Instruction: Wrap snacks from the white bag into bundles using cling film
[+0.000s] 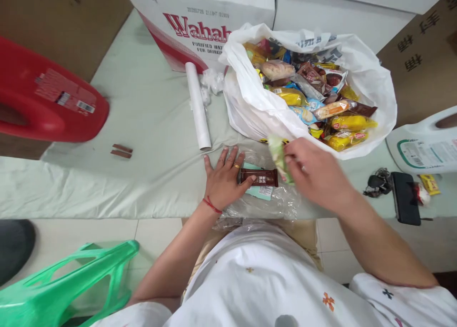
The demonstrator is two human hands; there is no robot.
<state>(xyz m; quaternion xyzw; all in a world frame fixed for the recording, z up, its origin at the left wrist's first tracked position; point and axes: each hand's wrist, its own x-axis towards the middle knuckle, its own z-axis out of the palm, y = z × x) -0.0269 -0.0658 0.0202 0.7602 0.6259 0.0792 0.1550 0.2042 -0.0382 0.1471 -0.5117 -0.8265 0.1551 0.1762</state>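
Note:
My left hand [224,177] lies flat with its fingers spread, the thumb resting on a dark brown wrapped snack bar [266,178]. That bar sits on a light teal packet [263,192] over a crumpled clear plastic bag [282,201]. In my right hand [314,170], slightly blurred, is a pale green snack packet [278,158], pinched at its right side. It hangs just above the bar, in front of a white plastic bag [246,108] full of wrapped snacks [312,82].
A white paper roll [197,108] and a Wahaha carton [200,27] are behind my left hand. At left stands a red jug [46,94]; a green stool [71,279] is below. On the right are a phone [405,198], dark tangled item [379,182] and white jug [428,143].

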